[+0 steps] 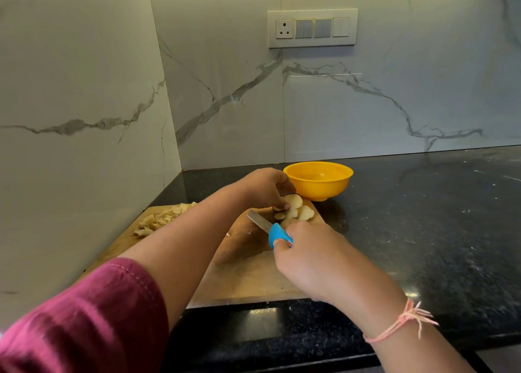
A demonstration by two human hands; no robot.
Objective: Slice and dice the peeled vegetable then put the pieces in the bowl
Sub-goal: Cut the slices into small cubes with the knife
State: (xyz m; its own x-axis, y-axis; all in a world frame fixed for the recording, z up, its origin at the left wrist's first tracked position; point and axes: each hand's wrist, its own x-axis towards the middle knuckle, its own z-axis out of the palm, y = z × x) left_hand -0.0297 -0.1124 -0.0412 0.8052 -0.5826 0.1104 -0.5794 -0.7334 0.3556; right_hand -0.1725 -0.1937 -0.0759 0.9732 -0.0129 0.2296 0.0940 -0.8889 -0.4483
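Pale peeled vegetable slices (299,211) lie at the far right corner of a wooden cutting board (248,274). My left hand (265,188) reaches over them, its curled fingertips holding the slices in place. My right hand (307,257) grips the blue handle of a knife (265,226), whose blade points left toward the slices. A pile of diced pieces (160,219) sits at the board's far left corner. Just behind the board stands a yellow bowl (318,179), which looks empty.
The board lies on a dark speckled counter (423,217) in a corner formed by marble walls. A switch panel (312,28) hangs on the back wall. The counter's front edge runs just below the board.
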